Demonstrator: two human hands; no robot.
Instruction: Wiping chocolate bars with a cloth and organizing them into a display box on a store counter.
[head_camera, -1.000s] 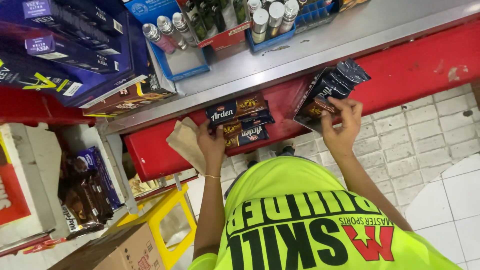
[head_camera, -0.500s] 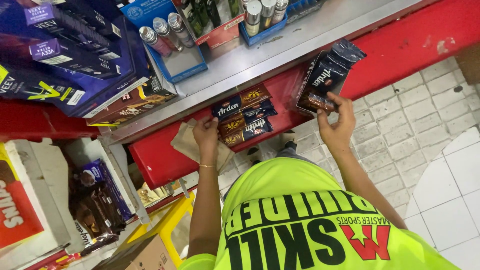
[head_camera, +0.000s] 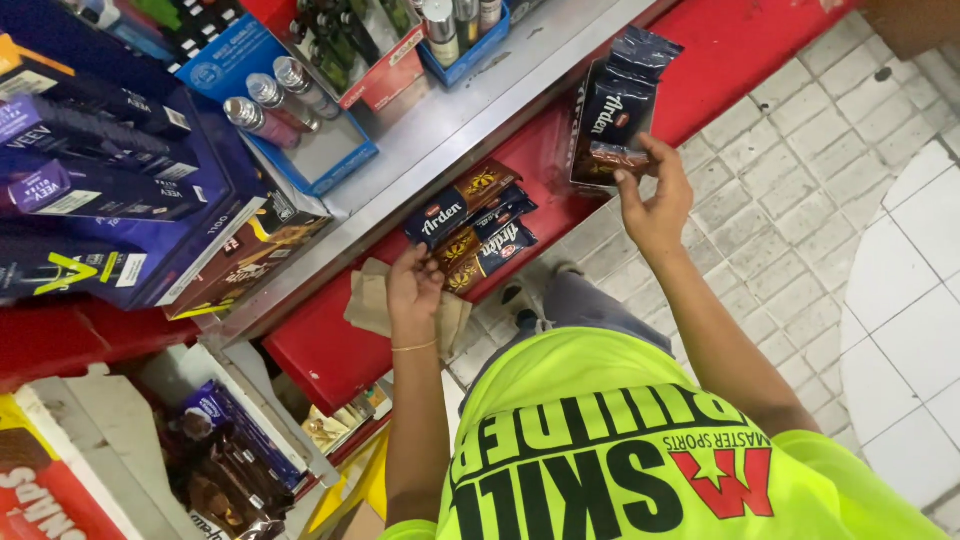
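2 bundles of dark, glossy snack packets are held — a fanned one (head_camera: 472, 226) by the left hand (head_camera: 412, 288), fingers clamped on it beside a beige cloth (head_camera: 372, 300), and another (head_camera: 612, 112), lifted higher than before, pinched by the right hand (head_camera: 655, 200) — against the red counter front (head_camera: 330, 350).

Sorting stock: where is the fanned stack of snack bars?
Head view, centre-left: the fanned snack bars are in the left hand, against the red counter front, below the metal shelf.

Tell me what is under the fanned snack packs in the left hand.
Under the fanned snack packs the left hand also clutches a crumpled piece of brown paper. Fingers and wrist cover its middle; anything folded inside stays hidden.
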